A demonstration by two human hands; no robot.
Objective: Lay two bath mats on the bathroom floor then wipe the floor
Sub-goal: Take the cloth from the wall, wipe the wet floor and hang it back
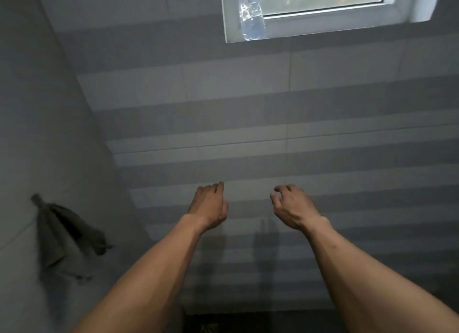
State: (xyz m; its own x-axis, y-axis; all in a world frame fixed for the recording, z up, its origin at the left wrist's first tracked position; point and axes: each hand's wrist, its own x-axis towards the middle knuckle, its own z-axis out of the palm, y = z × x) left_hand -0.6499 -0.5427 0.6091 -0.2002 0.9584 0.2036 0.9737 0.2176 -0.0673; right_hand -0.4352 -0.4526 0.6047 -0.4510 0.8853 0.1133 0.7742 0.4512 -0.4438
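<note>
Both my arms reach forward toward a grey tiled wall (248, 124). My left hand (208, 206) is held out with its fingers loosely curled and nothing in it. My right hand (293, 206) is level with it, a short gap to the right, fingers bent and apart, also holding nothing. A dark grey cloth (64, 235) hangs from a hook (36, 198) on the left wall, well to the left of my left hand. No bath mat is in view. A dark strip (248, 322) at the bottom edge, between my forearms, is too dim to identify.
A white-framed window (323, 22) sits high on the far wall, with a strip of clear plastic (250, 12) stuck over its left side. The left wall meets the far wall in a corner (104, 134). The picture is dim and banded.
</note>
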